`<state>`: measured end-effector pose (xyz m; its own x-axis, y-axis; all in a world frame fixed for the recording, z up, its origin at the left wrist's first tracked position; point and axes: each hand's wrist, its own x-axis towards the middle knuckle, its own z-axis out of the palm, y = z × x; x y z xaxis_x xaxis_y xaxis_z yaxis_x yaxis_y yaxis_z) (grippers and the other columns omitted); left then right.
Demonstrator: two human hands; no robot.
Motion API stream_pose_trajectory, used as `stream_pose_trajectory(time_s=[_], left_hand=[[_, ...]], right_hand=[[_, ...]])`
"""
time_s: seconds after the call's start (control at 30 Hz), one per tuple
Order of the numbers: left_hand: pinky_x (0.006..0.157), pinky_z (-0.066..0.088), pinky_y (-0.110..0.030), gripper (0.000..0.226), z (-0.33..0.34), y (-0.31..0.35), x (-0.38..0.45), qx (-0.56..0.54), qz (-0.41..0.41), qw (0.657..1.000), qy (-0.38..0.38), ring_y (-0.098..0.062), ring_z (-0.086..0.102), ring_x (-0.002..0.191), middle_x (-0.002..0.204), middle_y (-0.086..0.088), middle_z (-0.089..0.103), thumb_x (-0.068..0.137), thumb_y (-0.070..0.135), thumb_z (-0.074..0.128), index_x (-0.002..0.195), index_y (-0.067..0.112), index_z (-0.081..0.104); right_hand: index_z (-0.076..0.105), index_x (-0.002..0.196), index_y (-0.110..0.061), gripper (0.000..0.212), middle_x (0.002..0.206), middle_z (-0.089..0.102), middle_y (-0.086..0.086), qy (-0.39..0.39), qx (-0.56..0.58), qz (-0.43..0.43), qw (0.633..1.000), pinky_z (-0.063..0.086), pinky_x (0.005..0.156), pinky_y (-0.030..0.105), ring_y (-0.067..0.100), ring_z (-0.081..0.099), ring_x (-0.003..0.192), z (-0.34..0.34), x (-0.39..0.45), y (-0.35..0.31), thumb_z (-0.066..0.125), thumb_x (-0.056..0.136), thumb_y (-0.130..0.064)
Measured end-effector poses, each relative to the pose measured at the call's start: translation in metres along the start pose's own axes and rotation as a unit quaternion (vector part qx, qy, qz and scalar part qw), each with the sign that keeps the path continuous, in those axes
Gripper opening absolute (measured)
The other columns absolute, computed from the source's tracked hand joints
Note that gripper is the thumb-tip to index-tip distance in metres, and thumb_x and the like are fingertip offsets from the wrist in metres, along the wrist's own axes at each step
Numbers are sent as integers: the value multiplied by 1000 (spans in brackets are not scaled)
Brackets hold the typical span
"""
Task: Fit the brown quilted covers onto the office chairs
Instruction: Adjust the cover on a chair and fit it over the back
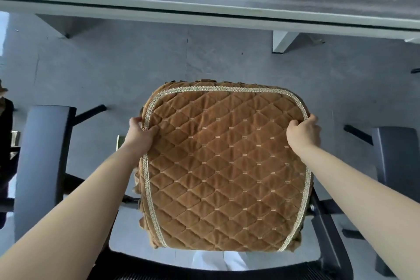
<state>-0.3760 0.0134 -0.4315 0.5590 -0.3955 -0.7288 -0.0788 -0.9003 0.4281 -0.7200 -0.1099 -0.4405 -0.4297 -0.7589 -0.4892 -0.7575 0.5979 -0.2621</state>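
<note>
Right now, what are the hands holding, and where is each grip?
Both hold the brown quilted cover: left hand on its left edge, right hand on its right edge.

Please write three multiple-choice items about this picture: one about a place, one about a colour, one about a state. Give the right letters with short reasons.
1. Where are the hands on the brown quilted cover?
A. both at the near edge
B. one on each side edge
C. both underneath

2. What colour is the braided trim?
A. red
B. black
C. pale cream

3. How does the left hand meet the cover?
A. gripping its edge
B. hovering apart
C. lying flat on the middle

Key: 1 B, the left hand and right hand hold opposite sides; 2 C, a light border runs around the quilting; 3 A, its fingers curl over the edge.
</note>
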Motion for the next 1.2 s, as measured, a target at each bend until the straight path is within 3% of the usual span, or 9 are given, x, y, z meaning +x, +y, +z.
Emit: stream_pose_trajectory(time_s=[0.17,0.33,0.6,0.73,0.93,1.0,1.07,1.13,1.2], left_hand=[[67,49,-35,60,-6,-11,-2,20,-13,1000,-5,-27,54,95,138,-15,49,93,30,64,143,15,33],[97,47,-47,60,-2,-23,-9,2,-22,1000,9,-36,54,117,140,-15,49,93,28,63,144,16,32],[106,39,-46,71,12,-25,-27,55,-22,998,12,-38,41,134,154,-14,34,96,29,50,156,18,13],[97,49,-52,75,16,-38,-59,85,-39,996,-12,-39,51,123,149,-13,41,83,33,55,151,20,26],[95,51,-50,59,13,-19,-153,-21,-16,999,-22,-34,61,113,134,-9,58,89,26,54,146,21,39],[81,57,-31,52,-4,-17,-195,-77,-3,997,4,-17,65,97,132,-4,59,92,21,52,142,21,44],[56,44,-5,44,-20,-21,-236,-101,6,995,24,0,56,77,127,0,58,95,16,50,138,17,49],[64,42,-4,40,-42,-28,-273,-119,22,992,41,-4,59,86,129,2,61,95,18,51,135,18,53],[78,49,-17,36,-68,-36,-307,-155,36,986,56,-9,62,100,125,4,65,96,22,52,131,23,55]], right_hand=[[21,147,-12,58,142,34,24,-8,-29,-21,999,41,96,55,47,44,122,4,-11,13,42,97,-31],[20,148,-10,61,140,36,26,-23,-29,-50,998,44,95,55,47,48,119,-1,-13,22,46,98,-32],[12,150,-5,65,143,33,27,-65,-77,-37,994,38,102,51,46,41,128,-7,-17,7,46,98,-26],[10,151,-2,70,150,27,26,-112,-84,-71,988,32,109,49,42,33,136,-24,-43,13,44,98,-32],[16,150,0,64,154,30,18,-187,-48,-106,975,29,112,42,34,33,140,-79,-118,13,43,100,-30],[17,151,-4,64,153,34,14,-220,-41,-121,967,30,112,42,32,36,139,-98,-157,11,43,100,-32],[17,152,-10,62,151,39,10,-251,-44,-131,958,31,111,43,30,40,136,-118,-200,9,42,100,-35],[20,150,-13,59,148,44,7,-272,-49,-159,948,33,110,43,29,43,134,-135,-245,3,41,100,-36],[24,150,-14,56,144,48,5,-285,-54,-187,939,33,109,41,27,45,132,-150,-290,-6,41,101,-36]])
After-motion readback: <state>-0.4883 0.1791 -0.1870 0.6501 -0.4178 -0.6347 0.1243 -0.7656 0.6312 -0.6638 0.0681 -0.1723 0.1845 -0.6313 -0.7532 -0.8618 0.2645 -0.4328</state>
